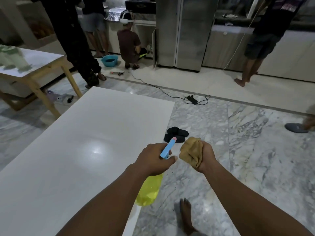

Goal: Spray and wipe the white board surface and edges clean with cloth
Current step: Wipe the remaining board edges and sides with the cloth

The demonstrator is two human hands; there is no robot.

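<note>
A large white board [81, 150] lies flat in front of me and fills the left half of the view, with a light glare near its middle. My left hand [153, 159] grips a spray bottle [150, 189] with yellow liquid and a blue nozzle, held over the board's right edge with the nozzle pointing forward. My right hand [202, 157] is closed on a bunched tan cloth [190, 151], just right of the board and above the floor. The two hands are nearly touching.
Black sandals [176, 135] lie on the marble floor by the board's right edge; my bare foot [185, 217] stands below. A black power strip with cable [192, 99] crosses the floor ahead. A wooden-legged table [42, 65] stands far left. Several people stand or crouch by the kitchen cabinets.
</note>
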